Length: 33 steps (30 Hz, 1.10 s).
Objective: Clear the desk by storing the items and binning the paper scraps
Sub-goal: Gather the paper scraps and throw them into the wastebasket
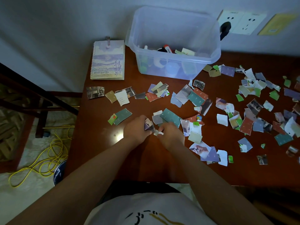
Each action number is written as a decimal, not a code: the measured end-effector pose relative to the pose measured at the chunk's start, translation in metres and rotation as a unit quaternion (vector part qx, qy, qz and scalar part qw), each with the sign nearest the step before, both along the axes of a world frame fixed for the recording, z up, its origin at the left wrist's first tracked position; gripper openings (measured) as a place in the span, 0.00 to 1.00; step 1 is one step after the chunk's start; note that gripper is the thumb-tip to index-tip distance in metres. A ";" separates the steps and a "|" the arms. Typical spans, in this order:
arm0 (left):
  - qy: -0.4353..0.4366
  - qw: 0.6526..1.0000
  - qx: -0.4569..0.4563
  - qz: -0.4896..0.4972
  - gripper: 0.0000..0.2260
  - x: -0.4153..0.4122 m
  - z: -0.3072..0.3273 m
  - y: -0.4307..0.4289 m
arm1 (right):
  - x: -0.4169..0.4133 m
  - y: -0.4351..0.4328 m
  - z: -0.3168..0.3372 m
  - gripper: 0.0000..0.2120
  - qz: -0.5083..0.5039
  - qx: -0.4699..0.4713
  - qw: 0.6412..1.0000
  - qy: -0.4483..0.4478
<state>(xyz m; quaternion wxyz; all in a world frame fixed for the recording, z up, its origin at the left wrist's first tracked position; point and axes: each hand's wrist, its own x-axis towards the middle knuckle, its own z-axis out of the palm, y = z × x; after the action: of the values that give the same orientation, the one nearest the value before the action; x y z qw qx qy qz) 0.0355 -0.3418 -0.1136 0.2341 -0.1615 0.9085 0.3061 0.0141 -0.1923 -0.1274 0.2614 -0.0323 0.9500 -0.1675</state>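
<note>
Reddish-brown desk point(100, 159) lies strewn with paper scraps point(246, 125); left hand point(135, 129) grips a small bundle point(148, 126), right hand point(172, 136) pinches a white scrap point(157, 132).

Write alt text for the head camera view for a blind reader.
At the middle of a brown desk, the person's left hand and right hand pinch a bunch of scraps. Many more torn paper pieces lie scattered across the desk, mostly to the right. At the back are a clear plastic box holding supplies and, left of it, a spiral notebook.
</note>
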 end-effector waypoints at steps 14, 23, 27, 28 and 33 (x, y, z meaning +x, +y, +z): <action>0.000 0.999 0.043 0.034 0.05 -0.002 0.013 -0.002 | -0.001 -0.001 0.002 0.11 0.029 0.012 0.999 0.018; -0.028 0.965 0.197 0.171 0.05 -0.009 0.007 0.000 | -0.002 0.004 0.002 0.08 -0.088 -0.173 0.980 -0.036; -0.003 0.955 0.241 0.173 0.07 -0.012 0.003 0.005 | -0.015 0.007 0.012 0.06 -0.259 -0.258 0.927 -0.080; 0.007 0.958 0.240 0.158 0.08 -0.014 0.003 0.006 | -0.018 0.007 0.014 0.07 -0.288 -0.274 0.913 -0.092; 0.043 0.983 0.160 0.084 0.06 -0.030 -0.004 0.007 | -0.034 0.011 0.015 0.08 -0.288 -0.264 0.919 -0.045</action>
<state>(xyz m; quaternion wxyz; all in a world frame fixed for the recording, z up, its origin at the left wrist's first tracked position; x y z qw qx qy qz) 0.0059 -0.3350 -0.1175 0.1906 -0.1847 0.8403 0.4727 -0.0196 -0.1816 -0.1124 0.2266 0.1829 0.8268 -0.4813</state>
